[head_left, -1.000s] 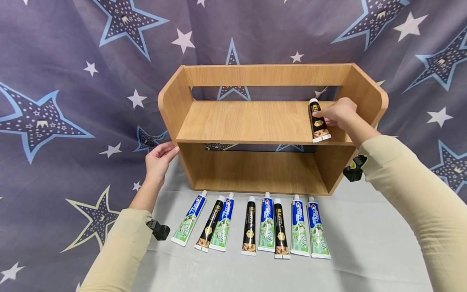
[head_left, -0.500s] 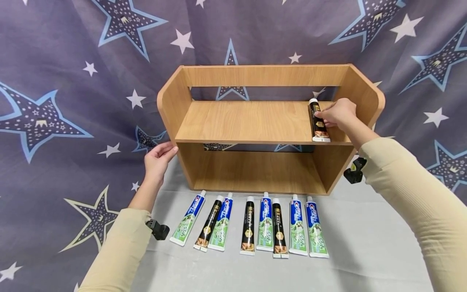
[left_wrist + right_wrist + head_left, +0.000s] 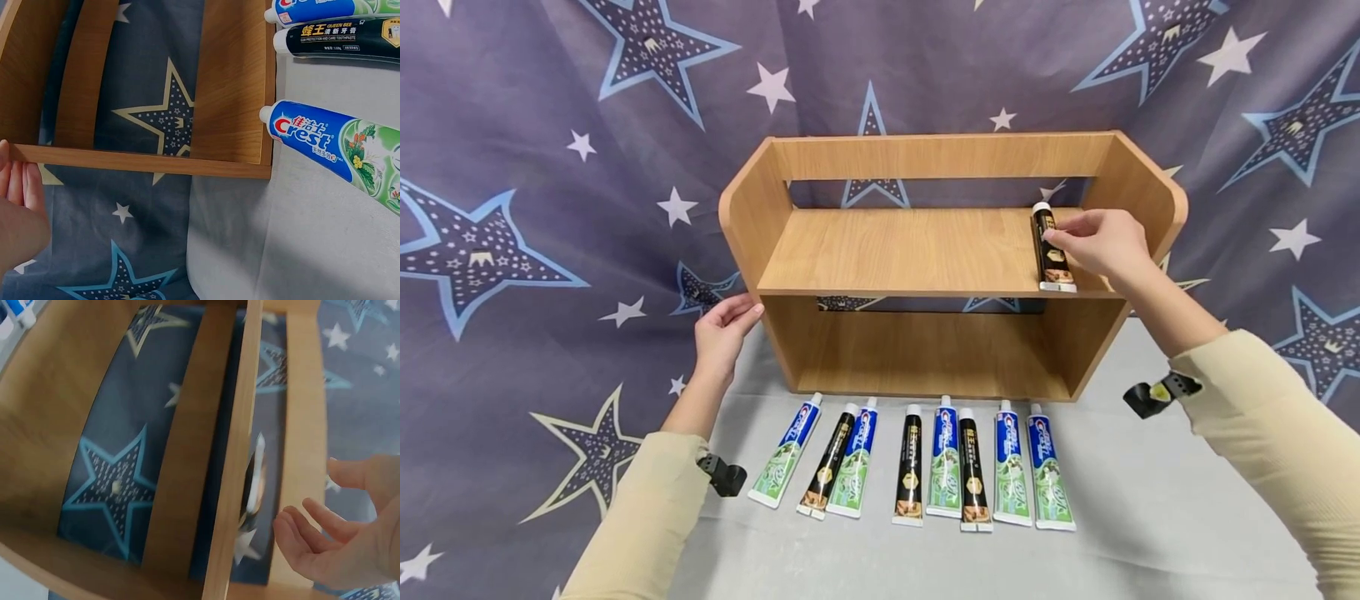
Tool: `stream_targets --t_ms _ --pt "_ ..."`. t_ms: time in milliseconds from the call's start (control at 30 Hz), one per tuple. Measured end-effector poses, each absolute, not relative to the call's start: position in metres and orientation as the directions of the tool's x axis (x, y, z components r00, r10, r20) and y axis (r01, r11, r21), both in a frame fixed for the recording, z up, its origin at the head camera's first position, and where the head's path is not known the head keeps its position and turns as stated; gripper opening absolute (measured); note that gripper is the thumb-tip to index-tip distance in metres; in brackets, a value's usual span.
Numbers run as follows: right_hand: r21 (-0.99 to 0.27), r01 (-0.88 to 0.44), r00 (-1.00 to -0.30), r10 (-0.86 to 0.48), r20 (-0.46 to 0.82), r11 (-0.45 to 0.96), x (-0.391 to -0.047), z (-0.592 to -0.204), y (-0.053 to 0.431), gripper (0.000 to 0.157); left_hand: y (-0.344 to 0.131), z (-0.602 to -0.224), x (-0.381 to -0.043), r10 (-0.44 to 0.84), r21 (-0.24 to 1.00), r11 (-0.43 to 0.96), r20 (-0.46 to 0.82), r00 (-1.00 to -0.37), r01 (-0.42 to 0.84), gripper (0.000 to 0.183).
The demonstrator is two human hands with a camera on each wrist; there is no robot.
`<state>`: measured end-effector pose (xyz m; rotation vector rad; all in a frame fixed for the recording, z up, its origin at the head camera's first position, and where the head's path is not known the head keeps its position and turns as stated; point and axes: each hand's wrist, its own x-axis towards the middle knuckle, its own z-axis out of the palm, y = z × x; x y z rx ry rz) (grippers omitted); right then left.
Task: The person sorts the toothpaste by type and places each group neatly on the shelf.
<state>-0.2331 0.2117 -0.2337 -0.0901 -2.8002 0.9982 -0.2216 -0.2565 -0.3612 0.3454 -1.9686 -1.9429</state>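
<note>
A wooden two-tier shelf (image 3: 925, 137) stands against the backdrop. On the right part of its upper board lies a black toothpaste tube (image 3: 1051, 254), cap toward the back. My right hand (image 3: 1101, 242) is beside this tube in the head view. In the right wrist view the right hand (image 3: 350, 525) has spread, relaxed fingers, apart from the tube (image 3: 253, 487). My left hand (image 3: 722, 333) touches the shelf's left side panel near the middle board. Its fingers (image 3: 32, 187) lie along the panel's outer side, the thumb tip at the front edge.
In front of the shelf, on a grey cloth (image 3: 850, 558), several toothpaste tubes lie in a row, blue-and-green Crest ones (image 3: 786, 454) mixed with black ones (image 3: 910, 467). A star-patterned curtain (image 3: 587, 275) hangs behind. The shelf's lower compartment (image 3: 925, 354) faces forward.
My right hand has let go of the black toothpaste tube and drawn slightly right and toward me. The tube was straightened and now lies still. The left hand stays at the panel.
</note>
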Motion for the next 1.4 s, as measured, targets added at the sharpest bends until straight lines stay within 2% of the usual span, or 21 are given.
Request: stream_targets --t_ms 233,567,1033,1400 --pt "-0.622 -0.114 -0.975 0.032 0.219 0.775 -0.198 -0.238 0.208 0.048 -0.256 -0.361 -0.223 -0.414 0.996 0.019 0.083 -0.906 0.082 0.025" --pt "-0.659 -0.167 -0.983 -0.07 0.171 0.733 -0.157 -0.276 0.213 0.041 -0.255 -0.359 -0.223 -0.415 0.995 0.02 0.101 -0.904 0.102 0.021" --pt "-0.649 -0.102 -0.988 -0.153 -0.022 0.754 -0.135 -0.38 0.222 0.032 -0.254 -0.353 -0.222 -0.428 0.996 0.025 0.091 -0.899 0.089 0.02" --pt "-0.626 0.033 -0.984 -0.085 -0.158 0.779 -0.126 -0.44 0.227 0.032 -0.254 -0.358 -0.22 -0.435 0.998 0.046 0.067 -0.898 0.052 0.031"
